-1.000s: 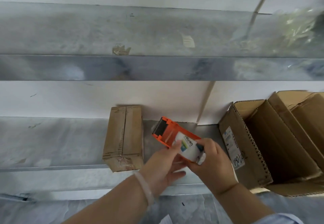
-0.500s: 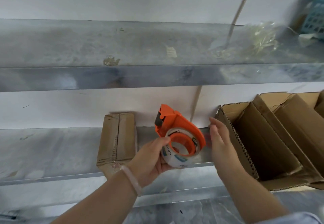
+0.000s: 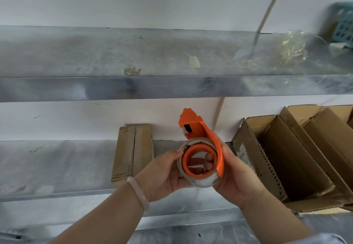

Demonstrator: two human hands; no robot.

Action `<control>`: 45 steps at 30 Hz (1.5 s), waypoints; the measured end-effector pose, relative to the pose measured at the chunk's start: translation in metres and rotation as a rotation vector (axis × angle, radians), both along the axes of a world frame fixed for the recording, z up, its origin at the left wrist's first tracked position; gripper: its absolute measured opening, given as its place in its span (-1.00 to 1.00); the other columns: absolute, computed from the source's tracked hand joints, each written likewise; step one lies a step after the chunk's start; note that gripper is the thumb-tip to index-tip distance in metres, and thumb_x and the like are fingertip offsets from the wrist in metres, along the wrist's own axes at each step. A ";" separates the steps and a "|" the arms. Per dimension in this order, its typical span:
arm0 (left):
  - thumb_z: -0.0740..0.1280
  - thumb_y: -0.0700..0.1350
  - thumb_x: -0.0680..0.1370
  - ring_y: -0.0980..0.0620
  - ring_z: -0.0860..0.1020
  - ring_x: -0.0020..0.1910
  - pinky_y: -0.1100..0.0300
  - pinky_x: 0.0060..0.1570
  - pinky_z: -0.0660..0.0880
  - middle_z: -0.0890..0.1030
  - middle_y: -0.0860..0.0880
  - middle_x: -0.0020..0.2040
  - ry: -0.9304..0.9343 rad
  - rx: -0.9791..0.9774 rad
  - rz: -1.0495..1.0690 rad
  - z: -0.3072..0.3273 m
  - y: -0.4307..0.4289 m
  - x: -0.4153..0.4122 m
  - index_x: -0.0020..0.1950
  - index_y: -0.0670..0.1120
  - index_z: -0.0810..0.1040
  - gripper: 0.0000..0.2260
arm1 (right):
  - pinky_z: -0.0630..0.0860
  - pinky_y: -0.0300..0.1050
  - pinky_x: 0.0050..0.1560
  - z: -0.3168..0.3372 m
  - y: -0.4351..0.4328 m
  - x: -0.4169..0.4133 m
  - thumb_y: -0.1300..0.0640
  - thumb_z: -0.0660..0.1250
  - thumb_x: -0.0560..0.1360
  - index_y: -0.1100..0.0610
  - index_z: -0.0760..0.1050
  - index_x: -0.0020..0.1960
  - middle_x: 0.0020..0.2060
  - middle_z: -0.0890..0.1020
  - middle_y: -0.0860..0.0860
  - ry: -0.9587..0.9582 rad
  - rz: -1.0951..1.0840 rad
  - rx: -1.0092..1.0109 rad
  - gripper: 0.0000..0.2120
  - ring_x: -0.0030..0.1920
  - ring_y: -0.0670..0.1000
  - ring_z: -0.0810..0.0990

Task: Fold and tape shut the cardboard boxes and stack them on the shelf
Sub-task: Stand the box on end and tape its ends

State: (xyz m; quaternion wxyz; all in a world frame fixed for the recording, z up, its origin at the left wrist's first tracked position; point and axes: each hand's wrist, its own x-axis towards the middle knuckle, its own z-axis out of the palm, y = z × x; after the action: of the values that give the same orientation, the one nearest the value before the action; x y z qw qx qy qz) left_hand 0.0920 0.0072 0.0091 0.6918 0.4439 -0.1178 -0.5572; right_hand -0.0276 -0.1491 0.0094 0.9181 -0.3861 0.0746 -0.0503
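Print runs along the rim of the clear tape roll (image 3: 203, 181) and across a white label (image 3: 244, 153) on the side of the nearest open box (image 3: 254, 167), but blur leaves both unreadable. Half a second earlier the left hand alone carried the orange tape dispenser (image 3: 200, 127) while the right reached, fingers spread, toward the open box's edge; now both hands hold the tool and its hollow core faces the camera. The left hand (image 3: 162, 175), a pale bracelet (image 3: 138, 193) on its wrist, grips the roll with the thumb on the near rim and fingertips (image 3: 209, 159) showing through the core. The right hand (image 3: 240, 180) wraps the orange frame's right side, thumb along its edge, its fingers hidden behind. The dispenser is held upright in front of the lower shelf (image 3: 57, 165), cutter end uppermost, between a sealed box (image 3: 133, 152) and the open box. The sealed box, brown with a taped centre seam, stands against the wall on that metal shelf. The open box lies on its side to the right, flaps out, with a second open box (image 3: 321, 134) just behind it. On the upper shelf (image 3: 114, 56) sit crumpled clear plastic (image 3: 290, 50) and a blue basket (image 3: 343, 24).
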 end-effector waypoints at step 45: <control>0.25 -0.14 0.64 -0.10 0.61 -0.24 0.05 -0.20 0.64 0.52 -0.30 -0.09 -0.304 0.411 0.254 0.013 0.068 0.039 -0.10 -0.26 0.67 -0.72 | 0.57 -0.20 0.03 0.048 0.015 0.008 0.16 0.51 0.40 -0.23 0.57 0.16 0.22 0.53 -0.32 0.023 0.373 -0.956 -0.58 0.20 -0.09 0.59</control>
State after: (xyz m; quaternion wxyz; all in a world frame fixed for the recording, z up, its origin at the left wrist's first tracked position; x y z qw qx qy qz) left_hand 0.1309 0.0749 0.0220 0.6259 0.6646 -0.0481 -0.4052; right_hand -0.0196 -0.1345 0.0571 0.6314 -0.7700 -0.0168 0.0903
